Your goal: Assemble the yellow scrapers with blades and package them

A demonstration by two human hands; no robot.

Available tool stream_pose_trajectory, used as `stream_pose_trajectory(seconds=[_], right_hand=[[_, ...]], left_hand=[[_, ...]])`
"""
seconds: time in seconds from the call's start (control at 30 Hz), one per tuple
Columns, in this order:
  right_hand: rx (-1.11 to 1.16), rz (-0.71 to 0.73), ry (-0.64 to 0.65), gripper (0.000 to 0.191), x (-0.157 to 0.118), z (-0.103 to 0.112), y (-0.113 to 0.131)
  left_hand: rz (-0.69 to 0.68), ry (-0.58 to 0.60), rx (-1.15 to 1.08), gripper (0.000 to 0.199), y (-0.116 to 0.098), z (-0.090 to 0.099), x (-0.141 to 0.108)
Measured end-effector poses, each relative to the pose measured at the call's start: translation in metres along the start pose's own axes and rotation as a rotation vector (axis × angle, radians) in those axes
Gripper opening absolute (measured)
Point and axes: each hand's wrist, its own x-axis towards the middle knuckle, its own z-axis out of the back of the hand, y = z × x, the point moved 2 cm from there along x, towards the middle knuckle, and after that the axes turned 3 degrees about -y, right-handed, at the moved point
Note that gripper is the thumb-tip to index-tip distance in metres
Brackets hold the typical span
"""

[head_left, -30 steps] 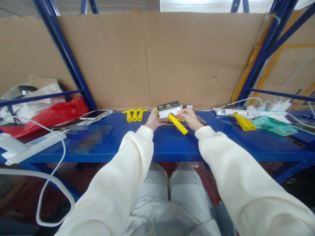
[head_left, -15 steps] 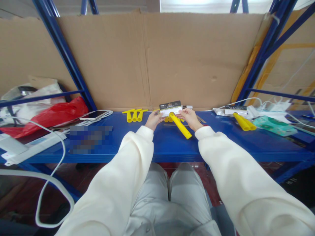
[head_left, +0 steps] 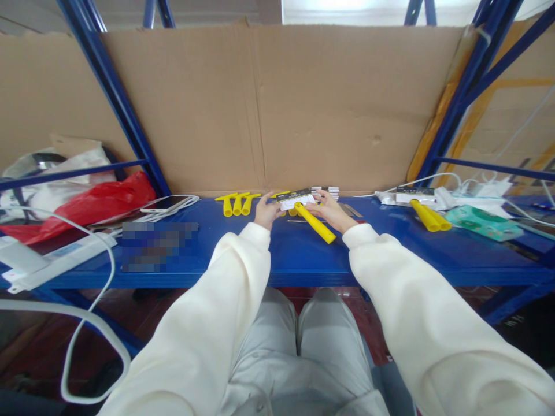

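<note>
Between my hands is a flat black-and-white package (head_left: 293, 199), its top leaning back. A yellow tool with a long round handle (head_left: 318, 225) lies across its front, the handle slanting down to the right. My left hand (head_left: 265, 214) grips the left end of the package, thumb and fingers around the edge. At the opposite end my right hand (head_left: 332, 212) holds the package, its fingers partly behind it. How the yellow tool joins the package I cannot tell. Behind my right hand lies a stack of black-and-white packages (head_left: 332, 190).
Several yellow T-shaped tools (head_left: 237, 205) stand in a row left of my hands. More yellow handles (head_left: 427, 216) lie at the right by a green packet (head_left: 483, 222). A white power strip (head_left: 60, 260) and cables are at left. Cardboard (head_left: 338, 110) backs the blue table (head_left: 295, 254).
The package has tipped back and dropped slightly, with the yellow tool shifting a little up and left. Both hands have turned with it, and the package stack shows more behind.
</note>
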Motion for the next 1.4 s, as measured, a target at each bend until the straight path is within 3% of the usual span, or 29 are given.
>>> stream_pose_trajectory(seconds=[0.13, 0.23, 0.4, 0.6, 0.7, 0.87, 1.07, 1.27, 1.4], right_hand=[[-0.048, -0.027, 0.107, 0.07, -0.006, -0.004, -0.002], [-0.1, -0.012, 0.108, 0.07, -0.008, -0.005, -0.004], [-0.169, -0.031, 0.085, 0.058, -0.006, -0.005, -0.007], [-0.141, -0.041, 0.158, 0.036, -0.009, -0.008, -0.005], [-0.133, -0.067, 0.178, 0.033, -0.01, -0.01, -0.003], [-0.151, -0.103, 0.178, 0.036, -0.01, -0.01, -0.003], [-0.16, -0.044, 0.18, 0.045, -0.013, -0.011, 0.001], [-0.263, -0.026, 0.257, 0.021, -0.015, -0.012, -0.001], [-0.29, -0.029, 0.331, 0.023, -0.016, -0.013, -0.005]], left_hand=[[-0.018, -0.034, 0.001, 0.067, -0.001, 0.002, 0.001], [-0.015, -0.038, 0.003, 0.068, -0.002, 0.001, 0.0], [0.007, -0.024, 0.016, 0.058, -0.001, 0.001, 0.001], [0.005, -0.035, 0.019, 0.037, 0.0, 0.0, 0.003], [0.007, -0.031, 0.0, 0.032, 0.001, 0.001, 0.005], [0.009, 0.003, -0.019, 0.037, 0.004, 0.002, 0.01], [0.015, 0.021, -0.006, 0.038, 0.004, 0.001, 0.009], [0.039, 0.054, 0.006, 0.05, 0.005, 0.001, 0.007], [0.08, 0.076, 0.008, 0.056, 0.005, 0.0, 0.005]])
